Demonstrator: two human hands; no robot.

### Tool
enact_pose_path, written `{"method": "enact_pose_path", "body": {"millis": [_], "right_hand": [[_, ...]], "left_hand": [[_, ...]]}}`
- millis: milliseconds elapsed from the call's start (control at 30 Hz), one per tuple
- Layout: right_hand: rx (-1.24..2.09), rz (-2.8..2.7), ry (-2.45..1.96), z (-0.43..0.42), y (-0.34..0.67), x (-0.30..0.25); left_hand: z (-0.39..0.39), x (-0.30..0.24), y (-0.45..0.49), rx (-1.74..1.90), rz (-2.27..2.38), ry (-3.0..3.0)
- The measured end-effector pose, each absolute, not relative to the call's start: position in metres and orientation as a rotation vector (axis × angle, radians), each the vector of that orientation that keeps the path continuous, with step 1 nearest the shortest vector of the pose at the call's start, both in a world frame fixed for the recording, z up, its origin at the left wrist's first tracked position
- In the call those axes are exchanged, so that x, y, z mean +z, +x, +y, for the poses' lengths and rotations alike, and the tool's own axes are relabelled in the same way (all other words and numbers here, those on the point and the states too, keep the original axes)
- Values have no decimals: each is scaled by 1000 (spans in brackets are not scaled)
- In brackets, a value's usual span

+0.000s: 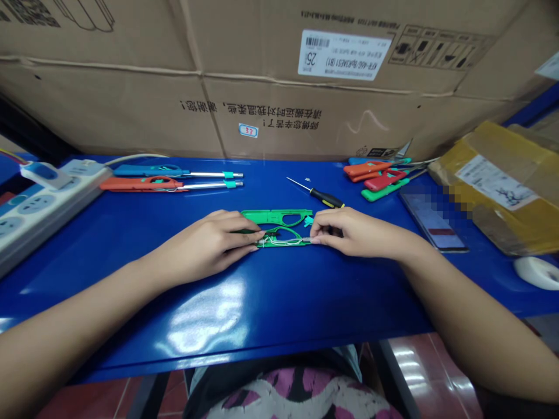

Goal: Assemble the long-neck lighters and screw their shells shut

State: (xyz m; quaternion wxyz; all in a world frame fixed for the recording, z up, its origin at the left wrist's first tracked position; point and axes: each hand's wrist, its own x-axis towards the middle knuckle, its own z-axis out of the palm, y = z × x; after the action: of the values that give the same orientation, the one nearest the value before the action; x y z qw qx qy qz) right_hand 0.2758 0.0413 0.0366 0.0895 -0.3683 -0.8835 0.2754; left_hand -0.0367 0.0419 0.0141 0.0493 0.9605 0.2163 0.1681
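Note:
A green lighter shell half with white wires inside it [283, 238] lies on the blue table [279, 291]. My left hand [213, 241] pinches its left end, fingers closed on it. My right hand [349, 233] pinches its right end, where a metal tube seems to sit. The other green shell half [279, 217], empty, lies just behind it, touching neither hand clearly.
A black-and-yellow screwdriver [321, 195] lies behind the right hand. A blue [152, 170] and an orange lighter [144, 184] lie at back left beside a white power strip [39, 209]. Coloured lighter bodies [379, 174], a phone [430, 221], a yellow parcel [502, 186], tape roll [539, 272] sit right. Cardboard boxes [262, 75] wall the back.

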Motion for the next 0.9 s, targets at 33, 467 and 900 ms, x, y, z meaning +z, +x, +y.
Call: {"method": "enact_pose_path", "body": {"millis": [33, 467, 900], "right_hand": [[814, -2625, -1081, 41, 275, 36], [272, -2840, -1055, 32, 273, 41], [553, -2654, -962, 26, 252, 24]], "left_hand": [[42, 14, -37, 512, 662, 2919], [40, 16, -35, 527, 681, 2874], [30, 16, -31, 515, 642, 2955]]}}
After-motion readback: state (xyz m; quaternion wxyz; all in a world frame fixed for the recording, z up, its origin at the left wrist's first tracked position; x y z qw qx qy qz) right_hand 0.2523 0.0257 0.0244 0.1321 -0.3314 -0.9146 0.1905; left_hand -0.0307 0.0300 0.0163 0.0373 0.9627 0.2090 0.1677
